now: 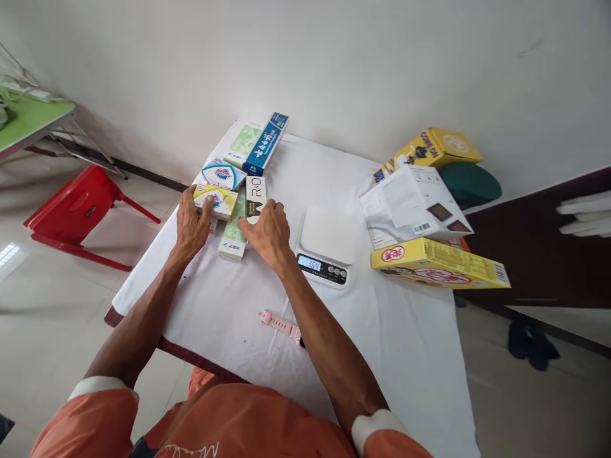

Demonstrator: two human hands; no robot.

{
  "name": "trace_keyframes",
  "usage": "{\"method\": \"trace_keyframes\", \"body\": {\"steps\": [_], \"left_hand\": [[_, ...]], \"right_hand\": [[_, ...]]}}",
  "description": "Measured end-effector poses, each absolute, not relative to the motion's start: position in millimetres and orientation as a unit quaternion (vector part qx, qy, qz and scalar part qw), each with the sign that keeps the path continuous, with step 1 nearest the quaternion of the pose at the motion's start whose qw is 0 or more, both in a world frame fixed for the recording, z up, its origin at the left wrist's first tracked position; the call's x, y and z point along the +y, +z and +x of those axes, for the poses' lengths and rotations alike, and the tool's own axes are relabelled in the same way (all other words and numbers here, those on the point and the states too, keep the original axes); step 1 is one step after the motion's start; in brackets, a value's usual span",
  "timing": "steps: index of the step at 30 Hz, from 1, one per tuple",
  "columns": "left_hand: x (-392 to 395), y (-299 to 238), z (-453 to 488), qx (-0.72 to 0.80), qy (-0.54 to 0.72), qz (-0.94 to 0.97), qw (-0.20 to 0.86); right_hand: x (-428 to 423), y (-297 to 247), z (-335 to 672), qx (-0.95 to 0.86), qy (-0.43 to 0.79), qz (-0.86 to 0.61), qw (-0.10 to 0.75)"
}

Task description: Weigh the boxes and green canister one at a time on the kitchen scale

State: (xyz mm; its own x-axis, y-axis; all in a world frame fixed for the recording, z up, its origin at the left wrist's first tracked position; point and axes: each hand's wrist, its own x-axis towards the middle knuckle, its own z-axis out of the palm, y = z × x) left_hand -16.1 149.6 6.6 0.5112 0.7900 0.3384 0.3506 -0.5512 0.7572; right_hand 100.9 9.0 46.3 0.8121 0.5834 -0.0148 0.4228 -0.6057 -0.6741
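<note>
My left hand (191, 224) grips a small yellow soap box (217, 200) at the table's far left, thumb on top. Just to the right, my right hand (268, 232) rests with curled fingers on a narrow white box marked "RIO" (256, 191), which lies beside a green-and-white box (233, 238). A blue-and-white soap box (223, 173), a pale green box (243, 141) and a long blue toothpaste box (266, 144) lie behind them. A white kitchen scale (327, 245) stands right of my right hand, its display reading 364.
A pink watch (281, 325) lies on the white cloth (405, 343) under my right forearm. On the right stand a white box (413, 203), two yellow boxes (439, 262) and a green stool (470, 184). A red stool (79, 207) lies tipped on the floor, left.
</note>
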Motion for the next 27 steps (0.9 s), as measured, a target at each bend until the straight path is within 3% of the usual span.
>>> {"method": "trace_keyframes", "body": {"steps": [5, 13, 21, 27], "left_hand": [[149, 8, -16, 0.343, 0.353, 0.819, 0.294], [147, 11, -17, 0.335, 0.379, 0.813, 0.288], [110, 55, -22, 0.246, 0.483, 0.817, 0.197], [47, 84, 1, 0.14, 0.472, 0.817, 0.3]], "right_hand": [[1, 79, 104, -0.292, 0.143, -0.905, 0.274], [-105, 120, 163, -0.41, 0.022, -0.857, 0.311], [-169, 95, 218, -0.448, 0.067, -0.858, 0.241], [-163, 74, 227, -0.469, 0.085, -0.861, 0.179]]}}
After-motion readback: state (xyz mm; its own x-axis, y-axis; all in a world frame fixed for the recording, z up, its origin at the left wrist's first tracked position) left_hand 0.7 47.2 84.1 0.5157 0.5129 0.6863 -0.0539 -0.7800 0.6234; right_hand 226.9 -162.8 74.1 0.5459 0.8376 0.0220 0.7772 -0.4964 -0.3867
